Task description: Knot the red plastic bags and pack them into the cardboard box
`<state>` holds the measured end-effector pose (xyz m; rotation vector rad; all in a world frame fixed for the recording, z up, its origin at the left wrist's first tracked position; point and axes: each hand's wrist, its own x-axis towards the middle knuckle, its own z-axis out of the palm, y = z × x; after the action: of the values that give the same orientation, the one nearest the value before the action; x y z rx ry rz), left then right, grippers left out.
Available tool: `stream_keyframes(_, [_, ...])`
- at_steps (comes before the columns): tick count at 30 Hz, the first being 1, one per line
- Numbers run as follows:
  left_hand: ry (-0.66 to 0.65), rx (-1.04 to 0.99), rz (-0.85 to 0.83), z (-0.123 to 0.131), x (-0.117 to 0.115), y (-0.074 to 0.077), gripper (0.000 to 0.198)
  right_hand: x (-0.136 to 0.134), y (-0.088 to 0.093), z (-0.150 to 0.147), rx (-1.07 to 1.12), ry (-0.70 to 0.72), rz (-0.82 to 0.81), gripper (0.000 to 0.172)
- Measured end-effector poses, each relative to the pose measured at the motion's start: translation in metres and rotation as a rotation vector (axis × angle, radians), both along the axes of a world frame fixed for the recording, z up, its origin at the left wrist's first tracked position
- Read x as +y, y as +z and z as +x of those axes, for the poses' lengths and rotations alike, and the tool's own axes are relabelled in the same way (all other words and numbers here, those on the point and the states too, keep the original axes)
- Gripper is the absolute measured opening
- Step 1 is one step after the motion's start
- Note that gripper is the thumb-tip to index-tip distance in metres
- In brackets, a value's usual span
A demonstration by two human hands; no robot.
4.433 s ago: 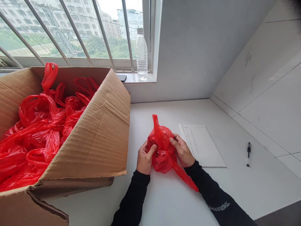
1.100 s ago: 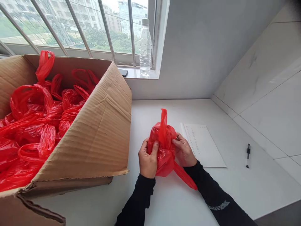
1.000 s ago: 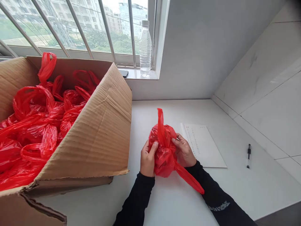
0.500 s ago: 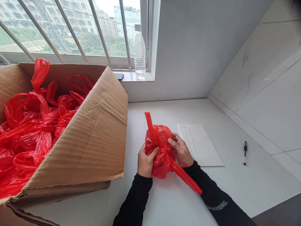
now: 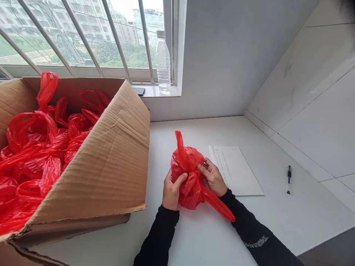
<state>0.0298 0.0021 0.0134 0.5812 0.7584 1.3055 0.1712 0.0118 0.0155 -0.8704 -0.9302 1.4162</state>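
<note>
A knotted red plastic bag [image 5: 191, 188] is held between my two hands over the white table. One of its handles sticks up and away from me; the other trails down to the right across my right sleeve. My left hand [image 5: 172, 189] grips the bag's left side, thumb near the knot and fingers hidden behind it. On the right side, my right hand [image 5: 213, 177] pinches the bag close to the knot with thumb and fingers. What the bag contains cannot be made out.
At left a cardboard box [image 5: 111, 159] holds several red plastic bags [image 5: 52, 144]. An open notebook [image 5: 241, 173] and a pen [image 5: 289, 180] lie to the right. A water bottle [image 5: 163, 64] and a phone [image 5: 139, 91] rest on the windowsill.
The bag's upright handle has swung slightly to the right, and the trailing handle has lifted a little. Both hands keep nearly the same hold.
</note>
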Motion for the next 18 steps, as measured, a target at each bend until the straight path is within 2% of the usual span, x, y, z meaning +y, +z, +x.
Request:
stream_keyframes(4, [-0.021,-0.07,0.004,-0.0009,-0.0004,0.0031,0.024,0.002,-0.0027,0.0013,0.05,-0.01,-0.058,0.021])
stream_keyframes(8, [-0.026,-0.041,0.034,-0.0024,0.0001,-0.0004,0.03,0.0016,-0.0004,0.0013,0.127,0.037,-0.099,0.023])
stream_keyframes(13, [0.016,0.01,0.06,-0.0021,0.0021,-0.006,0.032,-0.0026,0.0064,-0.004,0.15,0.06,-0.054,0.017])
stream_keyframes(18, [0.03,0.026,0.074,-0.0014,0.0022,-0.0055,0.033,-0.0021,0.0046,-0.0042,0.054,0.021,-0.023,0.015])
